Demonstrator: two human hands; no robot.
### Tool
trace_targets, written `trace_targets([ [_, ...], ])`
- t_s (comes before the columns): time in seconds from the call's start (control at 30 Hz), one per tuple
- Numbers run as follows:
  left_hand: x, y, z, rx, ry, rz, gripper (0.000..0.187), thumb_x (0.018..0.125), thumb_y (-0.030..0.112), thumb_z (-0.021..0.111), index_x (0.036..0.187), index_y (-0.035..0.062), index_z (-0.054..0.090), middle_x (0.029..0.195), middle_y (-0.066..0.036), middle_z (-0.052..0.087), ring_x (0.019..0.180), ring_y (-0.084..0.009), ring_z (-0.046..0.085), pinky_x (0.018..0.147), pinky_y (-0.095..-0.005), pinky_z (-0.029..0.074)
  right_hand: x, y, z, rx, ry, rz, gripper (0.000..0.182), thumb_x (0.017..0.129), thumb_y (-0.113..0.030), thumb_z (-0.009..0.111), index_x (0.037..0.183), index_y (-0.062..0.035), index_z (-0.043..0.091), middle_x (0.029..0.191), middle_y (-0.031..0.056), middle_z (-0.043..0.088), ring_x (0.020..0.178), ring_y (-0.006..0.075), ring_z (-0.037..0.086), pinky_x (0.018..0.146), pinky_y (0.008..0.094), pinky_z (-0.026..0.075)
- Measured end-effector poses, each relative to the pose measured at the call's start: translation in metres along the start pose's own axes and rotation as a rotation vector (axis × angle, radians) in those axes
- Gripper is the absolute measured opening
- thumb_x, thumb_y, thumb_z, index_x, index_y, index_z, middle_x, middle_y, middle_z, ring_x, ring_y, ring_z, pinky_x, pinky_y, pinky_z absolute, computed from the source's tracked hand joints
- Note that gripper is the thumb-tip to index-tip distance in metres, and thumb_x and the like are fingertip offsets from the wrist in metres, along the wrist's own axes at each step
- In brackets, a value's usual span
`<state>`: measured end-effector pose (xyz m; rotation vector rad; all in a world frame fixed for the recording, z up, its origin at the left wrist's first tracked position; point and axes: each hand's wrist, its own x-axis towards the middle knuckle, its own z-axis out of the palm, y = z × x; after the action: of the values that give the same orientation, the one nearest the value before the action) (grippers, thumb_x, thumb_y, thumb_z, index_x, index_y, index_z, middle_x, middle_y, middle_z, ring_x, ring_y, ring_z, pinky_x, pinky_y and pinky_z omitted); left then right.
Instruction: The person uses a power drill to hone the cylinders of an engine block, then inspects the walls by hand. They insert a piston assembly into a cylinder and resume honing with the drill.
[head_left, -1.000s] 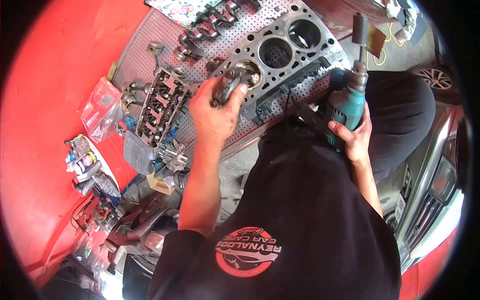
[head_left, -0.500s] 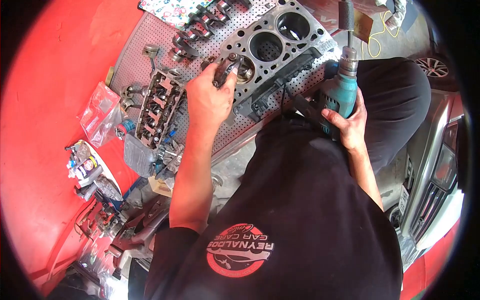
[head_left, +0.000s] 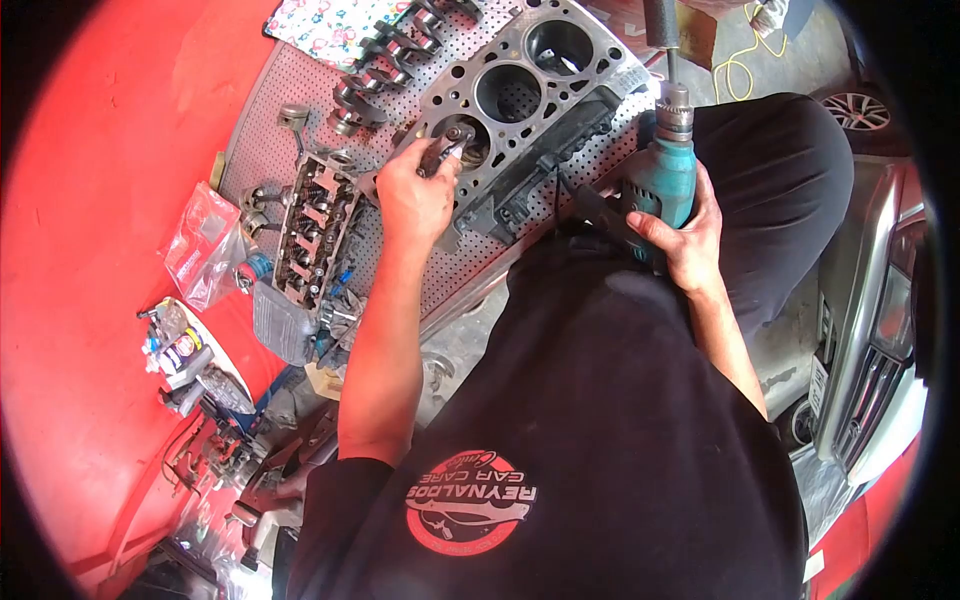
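My left hand (head_left: 416,192) is closed around a dark metal part with a rounded end (head_left: 436,153), held at the near cylinder bore of the engine block (head_left: 462,92). Its lower portion is hidden by my fingers. My right hand (head_left: 690,240) grips a teal power drill (head_left: 668,180), its chuck pointing away from me. A shaft with a thick dark grey cylinder (head_left: 660,22) extends from the chuck. Left of my left hand lies a cylinder head (head_left: 315,230) with its valve springs showing. The crankshaft (head_left: 385,65) rests beyond the block.
Pistons with rods (head_left: 293,117) lie beside the cylinder head on the perforated tabletop (head_left: 262,150). A plastic bag (head_left: 203,245) and a small can (head_left: 253,270) sit at the left. A parked car (head_left: 865,330) stands at the right, and a yellow cord (head_left: 738,75) crosses the floor.
My left hand has lowered the metal part closer to the near bore. My right hand still holds the drill, and the whole view has shifted slightly.
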<state>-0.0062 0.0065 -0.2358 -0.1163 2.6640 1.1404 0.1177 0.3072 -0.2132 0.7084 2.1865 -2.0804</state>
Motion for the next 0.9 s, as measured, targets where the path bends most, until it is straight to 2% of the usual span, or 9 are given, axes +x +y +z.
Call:
trace_targets([
  [0.03, 0.000, 0.000, 0.003, -0.019, -0.001, -0.034, 0.029, 0.082, 0.014, 0.080, 0.107, -0.0011, 0.074, 0.089, -0.020, 0.075, 0.079, -0.0293, 0.074, 0.075, -0.0370, 0.056, -0.001, 0.000, 0.000, -0.013, -0.002, -0.001, 0.090, 0.066, -0.010, 0.092, 0.144, -0.0016, 0.049, 0.124, 0.0076, 0.065, 0.116, 0.0185, 0.061, 0.105, 0.0353, 0.046],
  [0.17, 0.003, 0.017, 0.002, 0.154, -0.019, -0.006, 0.030, 0.083, 0.020, 0.081, 0.109, 0.0058, 0.076, 0.089, -0.019, 0.075, 0.082, -0.0321, 0.074, 0.075, -0.0383, 0.056, 0.000, -0.005, 0.001, -0.035, 0.006, 0.005, 0.090, 0.065, -0.011, 0.092, 0.144, -0.0017, 0.050, 0.124, 0.0078, 0.065, 0.116, 0.0187, 0.061, 0.106, 0.0354, 0.045],
  [0.3, 0.007, 0.033, 0.003, 0.308, -0.001, 0.018, 0.026, 0.080, 0.020, 0.081, 0.099, 0.0064, 0.070, 0.088, -0.017, 0.073, 0.083, -0.0388, 0.071, 0.076, -0.0475, 0.055, 0.004, -0.004, 0.000, 0.010, 0.015, 0.031, 0.090, 0.066, -0.009, 0.092, 0.145, -0.0020, 0.050, 0.125, 0.0076, 0.065, 0.116, 0.0184, 0.061, 0.106, 0.0356, 0.046],
  [0.43, 0.011, 0.034, -0.006, 0.397, 0.029, 0.349, 0.025, 0.077, 0.020, 0.083, 0.093, 0.0068, 0.069, 0.093, -0.015, 0.065, 0.097, -0.0360, 0.063, 0.082, -0.0462, 0.052, 0.006, -0.005, -0.001, 0.036, 0.019, 0.065, 0.089, 0.067, -0.007, 0.091, 0.145, -0.0019, 0.049, 0.126, 0.0072, 0.065, 0.116, 0.0180, 0.061, 0.106, 0.0356, 0.046],
  [0.6, 0.004, 0.035, -0.023, 0.107, -0.139, 0.220, 0.033, 0.077, 0.019, 0.086, 0.097, -0.0013, 0.070, 0.093, -0.013, 0.064, 0.095, -0.0327, 0.060, 0.087, -0.0411, 0.051, 0.012, -0.011, 0.002, -0.010, 0.002, 0.055, 0.089, 0.067, -0.008, 0.091, 0.144, -0.0010, 0.049, 0.124, 0.0072, 0.066, 0.114, 0.0178, 0.061, 0.105, 0.0349, 0.046],
  [0.7, -0.005, 0.005, -0.024, 0.028, -0.086, 0.262, 0.040, 0.082, 0.022, 0.086, 0.108, -0.0032, 0.071, 0.099, -0.014, 0.066, 0.096, -0.0245, 0.065, 0.088, -0.0349, 0.051, 0.012, -0.011, 0.001, -0.025, 0.004, 0.091, 0.088, 0.067, -0.009, 0.090, 0.144, -0.0005, 0.049, 0.123, 0.0075, 0.065, 0.113, 0.0178, 0.062, 0.104, 0.0347, 0.047],
  [0.77, -0.015, 0.008, -0.025, -0.006, -0.083, 0.144, 0.040, 0.083, 0.017, 0.085, 0.114, -0.0035, 0.070, 0.108, -0.015, 0.067, 0.100, -0.0255, 0.067, 0.093, -0.0346, 0.052, 0.013, -0.012, 0.000, -0.065, 0.012, 0.103, 0.088, 0.066, -0.012, 0.090, 0.143, 0.0000, 0.049, 0.123, 0.0076, 0.064, 0.112, 0.0180, 0.061, 0.102, 0.0341, 0.047],
  [0.83, -0.018, 0.004, -0.020, -0.009, -0.031, 0.202, 0.039, 0.084, 0.016, 0.084, 0.115, -0.0026, 0.070, 0.109, -0.015, 0.067, 0.098, -0.0260, 0.067, 0.092, -0.0348, 0.052, 0.014, -0.006, 0.000, -0.067, 0.021, 0.095, 0.087, 0.066, -0.012, 0.090, 0.142, 0.0000, 0.049, 0.122, 0.0070, 0.064, 0.111, 0.0180, 0.061, 0.102, 0.0341, 0.047],
  [0.9, -0.020, 0.014, -0.017, -0.034, -0.011, 0.144, 0.036, 0.084, 0.015, 0.083, 0.115, 0.0006, 0.072, 0.103, -0.013, 0.070, 0.098, -0.0255, 0.067, 0.089, -0.0365, 0.053, 0.015, -0.005, -0.002, -0.052, 0.025, 0.109, 0.083, 0.068, -0.011, 0.089, 0.140, -0.0014, 0.050, 0.121, 0.0063, 0.064, 0.110, 0.0178, 0.061, 0.101, 0.0343, 0.048],
])
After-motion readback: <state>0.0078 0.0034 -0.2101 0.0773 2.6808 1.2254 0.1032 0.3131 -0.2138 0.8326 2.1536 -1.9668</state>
